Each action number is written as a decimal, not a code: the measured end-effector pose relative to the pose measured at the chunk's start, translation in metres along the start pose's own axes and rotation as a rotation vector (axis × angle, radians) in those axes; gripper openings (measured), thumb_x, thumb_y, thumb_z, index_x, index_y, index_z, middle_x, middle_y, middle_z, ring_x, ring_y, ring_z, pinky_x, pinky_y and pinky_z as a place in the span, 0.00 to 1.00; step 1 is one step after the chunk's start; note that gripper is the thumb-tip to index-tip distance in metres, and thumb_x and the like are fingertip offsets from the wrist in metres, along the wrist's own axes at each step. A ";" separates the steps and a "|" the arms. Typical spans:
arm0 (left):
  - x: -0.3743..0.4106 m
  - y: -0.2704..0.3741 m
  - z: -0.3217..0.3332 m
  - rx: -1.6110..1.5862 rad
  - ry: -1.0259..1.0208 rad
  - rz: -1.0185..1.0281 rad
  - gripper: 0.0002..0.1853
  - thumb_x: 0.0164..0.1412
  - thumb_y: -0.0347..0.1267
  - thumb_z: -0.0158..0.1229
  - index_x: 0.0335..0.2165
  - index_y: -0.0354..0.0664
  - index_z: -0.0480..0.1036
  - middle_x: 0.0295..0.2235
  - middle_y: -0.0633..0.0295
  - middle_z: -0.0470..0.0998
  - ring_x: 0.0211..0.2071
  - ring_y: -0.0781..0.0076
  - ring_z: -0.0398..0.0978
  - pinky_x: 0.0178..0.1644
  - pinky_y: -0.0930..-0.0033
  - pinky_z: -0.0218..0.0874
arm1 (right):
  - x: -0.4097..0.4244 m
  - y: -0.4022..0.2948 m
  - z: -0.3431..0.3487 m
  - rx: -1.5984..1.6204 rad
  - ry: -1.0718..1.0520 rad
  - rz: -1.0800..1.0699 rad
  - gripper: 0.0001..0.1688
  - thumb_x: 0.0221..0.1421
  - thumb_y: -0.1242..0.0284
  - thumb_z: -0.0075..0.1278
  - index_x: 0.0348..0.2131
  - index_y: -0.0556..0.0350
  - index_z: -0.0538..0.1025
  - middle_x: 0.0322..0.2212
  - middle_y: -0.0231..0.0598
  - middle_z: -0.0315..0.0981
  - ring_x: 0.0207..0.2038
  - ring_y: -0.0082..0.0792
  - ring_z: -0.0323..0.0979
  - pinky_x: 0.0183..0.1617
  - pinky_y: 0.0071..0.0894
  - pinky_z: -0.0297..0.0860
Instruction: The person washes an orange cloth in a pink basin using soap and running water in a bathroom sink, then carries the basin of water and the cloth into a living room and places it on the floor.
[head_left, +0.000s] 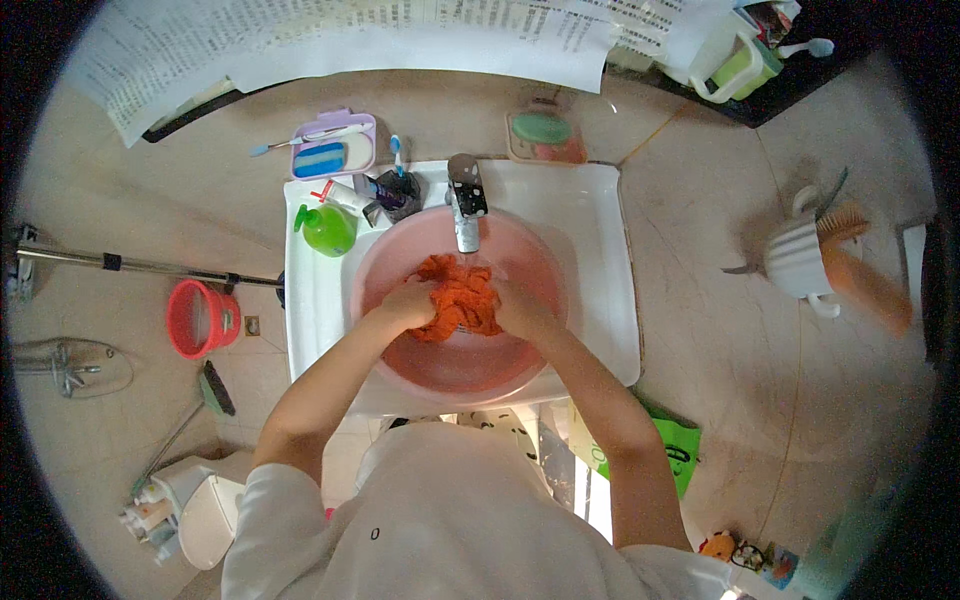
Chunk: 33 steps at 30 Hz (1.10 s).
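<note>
A crumpled orange cloth (459, 298) is bunched up between my two hands, inside a pink plastic basin (480, 386). My left hand (409, 304) grips the cloth's left side. On its right side, my right hand (523, 309) has hold of it, the fingers partly hidden by the folds. The basin sits in a white washbasin (600, 277), under the chrome faucet (466, 202). Water seems to lie in the basin, though its depth is unclear.
Left of the basin stand a green pump bottle (328, 229), a white tube (346, 196) and a dark cup (405, 196) with a toothbrush. Behind are a purple tray (334, 146) and a soap dish (544, 139). A wall-mounted cup (799, 259) holds combs at right.
</note>
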<state>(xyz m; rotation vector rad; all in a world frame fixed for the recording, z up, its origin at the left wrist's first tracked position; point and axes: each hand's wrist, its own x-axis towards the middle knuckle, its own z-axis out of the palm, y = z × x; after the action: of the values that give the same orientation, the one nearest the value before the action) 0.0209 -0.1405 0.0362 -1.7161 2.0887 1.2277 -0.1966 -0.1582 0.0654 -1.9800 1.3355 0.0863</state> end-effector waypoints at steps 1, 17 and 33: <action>0.019 -0.020 0.020 0.026 0.074 -0.051 0.25 0.55 0.41 0.45 0.51 0.48 0.61 0.52 0.50 0.60 0.54 0.52 0.56 0.56 0.53 0.49 | 0.020 0.004 0.010 0.003 -0.027 0.002 0.18 0.47 0.79 0.40 0.41 0.62 0.69 0.35 0.53 0.71 0.37 0.49 0.70 0.42 0.42 0.65; 0.101 0.018 0.086 -0.048 0.630 -0.382 0.17 0.56 0.41 0.49 0.39 0.41 0.68 0.41 0.51 0.69 0.44 0.57 0.67 0.47 0.54 0.57 | 0.116 0.093 0.122 1.665 0.531 0.677 0.24 0.56 0.56 0.39 0.44 0.52 0.69 0.46 0.43 0.64 0.48 0.40 0.61 0.52 0.37 0.58; -0.022 0.074 -0.001 -0.139 0.683 0.379 0.10 0.51 0.37 0.50 0.27 0.44 0.73 0.27 0.55 0.74 0.29 0.54 0.73 0.32 0.57 0.64 | 0.018 -0.041 0.048 1.979 -0.050 0.312 0.15 0.57 0.59 0.38 0.38 0.47 0.69 0.35 0.36 0.69 0.37 0.35 0.68 0.41 0.41 0.66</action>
<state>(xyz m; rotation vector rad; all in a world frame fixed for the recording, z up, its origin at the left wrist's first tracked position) -0.0366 -0.1250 0.0855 -2.0842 2.8834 0.9627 -0.1387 -0.1355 0.0438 -0.0865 0.8466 -0.7387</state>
